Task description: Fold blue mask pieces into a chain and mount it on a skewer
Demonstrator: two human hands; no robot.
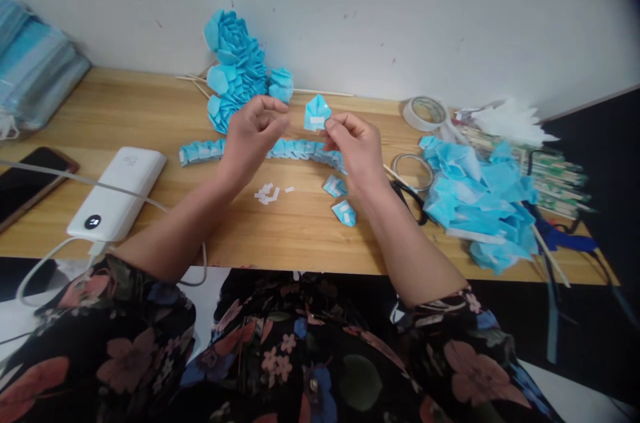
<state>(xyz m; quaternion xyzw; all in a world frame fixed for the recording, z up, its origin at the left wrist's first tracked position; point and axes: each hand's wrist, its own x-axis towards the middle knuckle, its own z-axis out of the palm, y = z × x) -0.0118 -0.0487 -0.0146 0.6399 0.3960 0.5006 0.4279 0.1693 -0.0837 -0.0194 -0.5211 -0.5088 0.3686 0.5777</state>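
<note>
Between the thumb and fingers of my right hand (pixel 357 143) is a folded blue petal (pixel 317 111), with a strip of white tape across its lower part. It is held up above the table. My left hand (pixel 257 133) is to the left of it, apart from it, its fingers curled and its thumb and forefinger drawn together. Whether anything tiny is in that pinch does not show. Beneath my hands runs a long row of overlapping blue folded petals (pixel 295 148), partly hidden. Two loose folded petals (pixel 344 212) with white strips lie nearer me, beside my right wrist.
Small white paper scraps (pixel 267 194) lie mid-table. Blue flowers (pixel 235 70) on sticks rest against the wall. At right are a tape roll (pixel 425 114), black scissors (pixel 407 200) and crumpled blue material (pixel 470 190). A power bank (pixel 117 193), cable, phone (pixel 33 180) and masks (pixel 37 63) are left.
</note>
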